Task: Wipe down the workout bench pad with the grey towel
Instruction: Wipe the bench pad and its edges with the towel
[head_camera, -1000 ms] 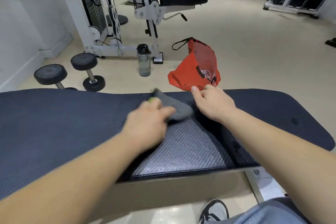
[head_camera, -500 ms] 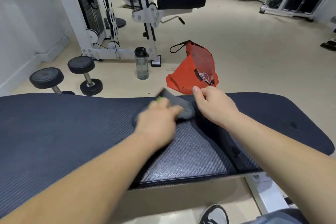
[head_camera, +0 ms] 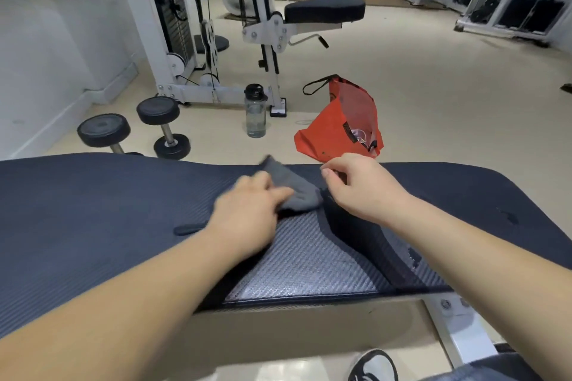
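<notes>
Left hand (head_camera: 247, 210): centre of frame, blurred, holding the grey towel (head_camera: 294, 192) down on the bench pad (head_camera: 303, 266).
Right hand (head_camera: 362, 192): just right of the towel, fingers curled over the dark mat (head_camera: 93, 226)'s folded edge; grip unclear.
Bench pad: grey woven patch, lower centre, bare between mat flaps.
Floor, upper half: red bag (head_camera: 337, 130), water bottle (head_camera: 255, 114), two dumbbells (head_camera: 158, 110).

Beige floor (head_camera: 433, 86), white wall (head_camera: 46, 56) at left. A white cable machine (head_camera: 185, 40) with a black padded seat (head_camera: 325, 8) stands behind two dumbbells (head_camera: 158, 110), a water bottle (head_camera: 255, 114) and a red bag (head_camera: 340, 130); weight racks (head_camera: 510, 9) far right.
</notes>
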